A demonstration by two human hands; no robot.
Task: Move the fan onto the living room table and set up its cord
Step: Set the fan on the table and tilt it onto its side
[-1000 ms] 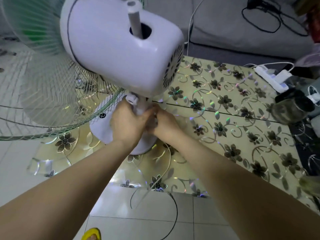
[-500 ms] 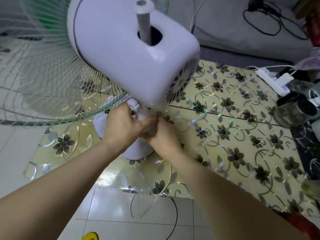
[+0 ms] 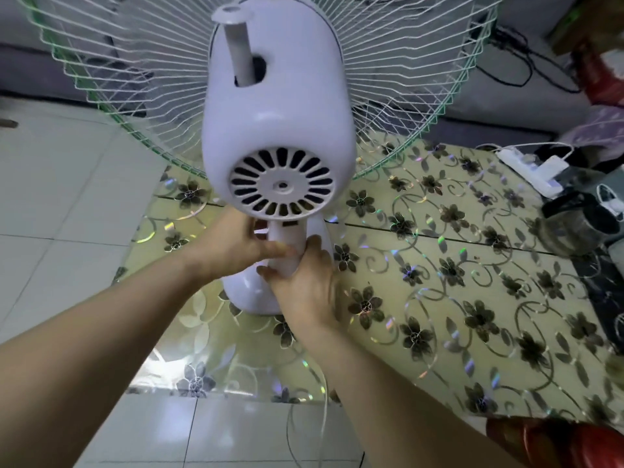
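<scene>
Both hands clench the fan [image 3: 277,130] by its neck, the left hand [image 3: 233,244] above the right hand [image 3: 304,285], likely to steady its top-heavy head. Its base sits on the bench [image 3: 439,298] near the front edge; the cord [image 3: 322,417] dangles floorward.

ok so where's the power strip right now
The white power strip lies at the far right edge of the floral table, right of the fan, just beyond the dark glass jar.

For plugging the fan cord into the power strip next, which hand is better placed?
Probably the right hand: it grips the fan neck on the side toward the power strip at far right. The left hand can steady the fan.
</scene>
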